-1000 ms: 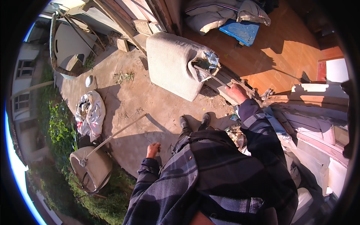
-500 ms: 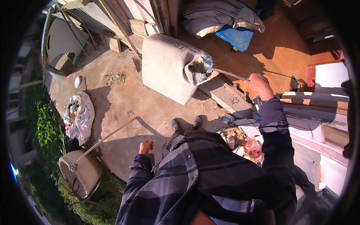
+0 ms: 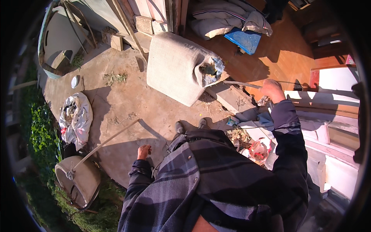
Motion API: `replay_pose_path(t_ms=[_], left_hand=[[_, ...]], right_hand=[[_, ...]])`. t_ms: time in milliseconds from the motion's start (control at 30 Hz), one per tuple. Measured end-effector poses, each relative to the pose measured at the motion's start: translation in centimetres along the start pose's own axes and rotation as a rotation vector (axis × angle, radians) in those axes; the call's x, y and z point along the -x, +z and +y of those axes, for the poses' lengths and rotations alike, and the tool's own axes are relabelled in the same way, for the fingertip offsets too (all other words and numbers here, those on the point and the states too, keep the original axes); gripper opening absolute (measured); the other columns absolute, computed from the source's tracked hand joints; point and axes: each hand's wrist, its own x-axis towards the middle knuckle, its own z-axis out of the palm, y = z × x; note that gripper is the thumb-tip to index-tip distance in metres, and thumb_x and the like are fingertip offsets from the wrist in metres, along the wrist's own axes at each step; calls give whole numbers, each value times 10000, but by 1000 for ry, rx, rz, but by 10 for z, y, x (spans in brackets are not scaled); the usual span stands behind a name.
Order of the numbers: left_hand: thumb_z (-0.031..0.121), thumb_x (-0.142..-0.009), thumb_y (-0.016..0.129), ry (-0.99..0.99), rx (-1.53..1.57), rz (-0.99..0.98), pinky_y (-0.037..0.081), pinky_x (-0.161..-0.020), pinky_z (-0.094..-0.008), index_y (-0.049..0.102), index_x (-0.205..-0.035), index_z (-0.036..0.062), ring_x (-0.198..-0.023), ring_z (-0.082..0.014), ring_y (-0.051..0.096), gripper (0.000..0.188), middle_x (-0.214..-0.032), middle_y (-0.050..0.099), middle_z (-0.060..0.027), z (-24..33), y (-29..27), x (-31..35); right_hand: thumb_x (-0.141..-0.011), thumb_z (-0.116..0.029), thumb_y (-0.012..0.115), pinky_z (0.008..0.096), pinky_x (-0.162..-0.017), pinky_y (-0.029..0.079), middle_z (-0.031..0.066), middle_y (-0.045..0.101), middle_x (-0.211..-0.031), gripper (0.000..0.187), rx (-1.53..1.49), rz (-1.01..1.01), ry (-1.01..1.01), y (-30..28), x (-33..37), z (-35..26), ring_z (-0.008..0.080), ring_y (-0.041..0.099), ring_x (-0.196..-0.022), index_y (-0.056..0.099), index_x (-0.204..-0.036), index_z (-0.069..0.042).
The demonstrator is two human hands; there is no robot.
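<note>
The cream, textured bundle (image 3: 174, 69) gaped raggedly at one end. The thin stick (image 3: 243, 84) extended just right of the bundle.

Stick (image 3: 244, 84) partly hidden by right fingers (image 3: 266, 89)

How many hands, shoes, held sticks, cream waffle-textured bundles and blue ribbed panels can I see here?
Left hand and right hand: 2
Shoes: 2
Held stick: 1
Cream waffle-textured bundle: 1
Blue ribbed panel: 1
Total: 7
</note>
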Motion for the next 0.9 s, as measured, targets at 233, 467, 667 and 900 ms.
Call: replay_pose_path(t_ms=[233, 467, 667, 900], left_hand=[[202, -885, 603, -96, -16, -13, 431, -470, -291, 664, -861, -18, -502, -164, 561, 230, -671, 633, -84, -3, -19, -12], [199, -875, 590, 9, -78, -2, 441, -500, -293, 662, -885, -29, -525, -170, 564, 239, -683, 630, -83, 23, -12, -25], [191, -874, 607, -7, -32, 54, 443, -495, -283, 671, -875, -29, -521, -159, 567, 230, -659, 629, -78, 41, -4, -18], [203, -890, 605, -25, 40, 92, 442, -498, -283, 666, -871, -31, -528, -158, 563, 244, -664, 627, -80, 46, 13, -5]], right_hand=[[-778, -193, 617, 463, -815, 512, 202, 678, -960, 241, 14, 64, -143, -36, 25, -11, 365, 649, -934, 708, -944, -43], [-775, -186, 634, 473, -804, 513, 197, 687, -906, 204, -81, 89, -160, -20, -21, -53, 364, 659, -908, 717, -882, -33], [-766, -108, 610, 462, -812, 527, 223, 685, -957, 219, 64, 8, -130, -29, -83, -62, 365, 664, -952, 723, -933, -24], [-763, -130, 626, 458, -818, 528, 219, 680, -981, 244, 56, -27, -149, -34, -133, -50, 379, 660, -949, 716, -960, -19]])
